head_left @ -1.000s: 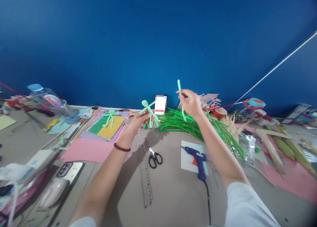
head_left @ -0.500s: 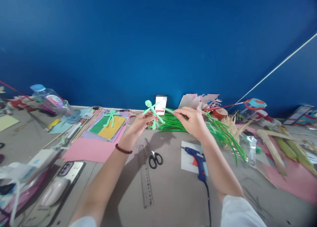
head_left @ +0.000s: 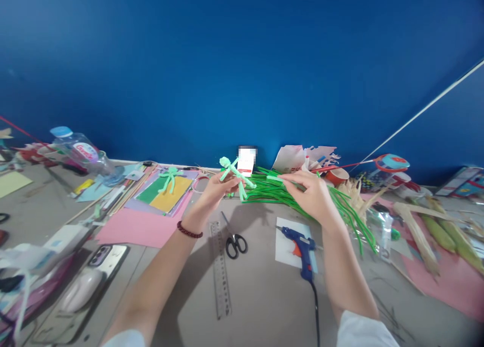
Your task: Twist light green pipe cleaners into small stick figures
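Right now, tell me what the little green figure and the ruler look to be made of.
The green figure, held in the left hand: probably pipe cleaner, fuzzy and matte, bent into thin limbs. The ruler on the table: likely clear plastic, since the grey surface shows through it.

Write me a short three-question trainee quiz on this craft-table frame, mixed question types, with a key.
1. True or false: the left hand holds a light green pipe-cleaner figure up off the table.
2. What lies on the table nearest the ruler?
A. scissors
B. water bottle
C. corn cobs
3. Fill in: the blue glue gun rests on a white ___.

Key
1. True. The right hand pinches a separate light green pipe cleaner beside it, above the heap of dark green pipe cleaners.
2. A
3. Sheet of paper
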`<state>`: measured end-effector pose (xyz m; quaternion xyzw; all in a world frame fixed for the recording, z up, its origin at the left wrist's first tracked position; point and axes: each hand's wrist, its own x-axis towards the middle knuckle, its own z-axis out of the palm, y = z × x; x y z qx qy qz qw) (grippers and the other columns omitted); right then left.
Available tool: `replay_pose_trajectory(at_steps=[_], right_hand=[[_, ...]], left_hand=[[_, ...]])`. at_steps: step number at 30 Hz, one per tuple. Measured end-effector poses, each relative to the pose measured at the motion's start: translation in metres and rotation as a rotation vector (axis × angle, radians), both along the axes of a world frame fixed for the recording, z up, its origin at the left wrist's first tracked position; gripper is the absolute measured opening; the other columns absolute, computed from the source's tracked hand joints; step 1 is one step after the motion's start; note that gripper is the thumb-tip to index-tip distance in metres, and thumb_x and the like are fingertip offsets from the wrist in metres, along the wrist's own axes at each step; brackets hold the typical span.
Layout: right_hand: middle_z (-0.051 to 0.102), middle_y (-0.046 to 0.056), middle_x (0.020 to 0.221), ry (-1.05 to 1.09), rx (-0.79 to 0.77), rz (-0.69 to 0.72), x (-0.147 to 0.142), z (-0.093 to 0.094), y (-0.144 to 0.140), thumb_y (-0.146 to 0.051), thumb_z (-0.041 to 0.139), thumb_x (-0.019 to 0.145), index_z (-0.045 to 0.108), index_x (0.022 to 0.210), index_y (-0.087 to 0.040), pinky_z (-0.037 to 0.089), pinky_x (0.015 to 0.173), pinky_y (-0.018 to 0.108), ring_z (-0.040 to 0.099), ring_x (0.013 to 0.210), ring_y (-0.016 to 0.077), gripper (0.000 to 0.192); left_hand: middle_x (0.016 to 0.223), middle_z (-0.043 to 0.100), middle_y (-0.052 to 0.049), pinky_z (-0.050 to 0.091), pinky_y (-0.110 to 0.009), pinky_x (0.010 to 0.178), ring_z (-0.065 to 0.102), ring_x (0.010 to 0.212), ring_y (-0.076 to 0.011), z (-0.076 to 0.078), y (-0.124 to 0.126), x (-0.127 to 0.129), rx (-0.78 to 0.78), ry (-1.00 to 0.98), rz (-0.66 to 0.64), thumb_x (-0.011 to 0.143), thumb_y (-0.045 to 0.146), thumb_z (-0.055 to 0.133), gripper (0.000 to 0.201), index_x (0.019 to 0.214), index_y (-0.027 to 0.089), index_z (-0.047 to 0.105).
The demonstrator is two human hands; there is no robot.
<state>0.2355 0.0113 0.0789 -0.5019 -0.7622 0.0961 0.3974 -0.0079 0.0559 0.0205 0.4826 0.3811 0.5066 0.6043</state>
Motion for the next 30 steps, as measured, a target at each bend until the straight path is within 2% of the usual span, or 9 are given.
replay_pose_trajectory(at_steps=[4,8,14,20,25,30], right_hand=[[0.065,0.004,0.079,-0.021,-0.019,0.005,-0.017,-0.010,-0.003,-0.028,0.056,0.084,0.073,0.091,-0.023,0.043,0.060,0.028,0.056,0.063,0.0152,0.019],[0.063,0.003,0.073,-0.034,-0.061,-0.002,-0.034,-0.021,-0.002,-0.030,0.056,0.084,0.073,0.085,-0.024,0.041,0.057,0.027,0.052,0.055,0.0135,0.018],[0.068,0.004,0.078,0.027,-0.085,0.014,-0.043,-0.034,0.003,-0.027,0.057,0.083,0.071,0.082,-0.024,0.042,0.062,0.027,0.059,0.069,0.0175,0.015],[0.070,0.004,0.086,0.155,-0.066,0.006,-0.052,-0.042,0.007,-0.027,0.057,0.082,0.069,0.083,-0.022,0.045,0.060,0.025,0.063,0.079,0.0193,0.014],[0.066,0.005,0.077,0.203,-0.001,-0.012,-0.057,-0.045,0.007,-0.026,0.057,0.082,0.068,0.079,-0.020,0.042,0.051,0.023,0.061,0.070,0.0166,0.013],[0.062,0.005,0.078,0.180,0.047,0.009,-0.057,-0.047,0.005,-0.025,0.055,0.085,0.068,0.080,-0.020,0.045,0.056,0.023,0.059,0.071,0.0157,0.015]], left_hand=[[0.083,0.069,-0.006,0.051,-0.029,0.070,0.064,0.076,-0.0168,0.002,-0.005,0.006,0.027,0.003,-0.010,0.071,0.038,0.070,0.028,0.086,0.015,0.065],[0.081,0.069,-0.005,0.052,-0.031,0.070,0.064,0.076,-0.0181,0.007,-0.009,0.012,-0.003,0.025,-0.009,0.069,0.039,0.072,0.029,0.084,0.016,0.065],[0.074,0.067,-0.003,0.052,-0.030,0.066,0.063,0.069,-0.0171,0.007,-0.012,0.016,0.000,0.076,-0.036,0.066,0.040,0.074,0.031,0.082,0.015,0.067],[0.059,0.059,0.002,0.051,-0.028,0.064,0.056,0.057,-0.0108,0.006,-0.015,0.023,0.021,0.117,-0.050,0.065,0.041,0.074,0.030,0.075,0.014,0.065],[0.065,0.062,0.000,0.053,-0.027,0.063,0.060,0.061,-0.0126,0.006,-0.016,0.027,0.031,0.125,-0.048,0.058,0.043,0.079,0.035,0.072,0.013,0.065],[0.062,0.064,-0.001,0.054,-0.028,0.061,0.061,0.059,-0.0138,-0.001,-0.013,0.027,0.036,0.162,-0.038,0.054,0.046,0.080,0.037,0.065,0.013,0.066]])
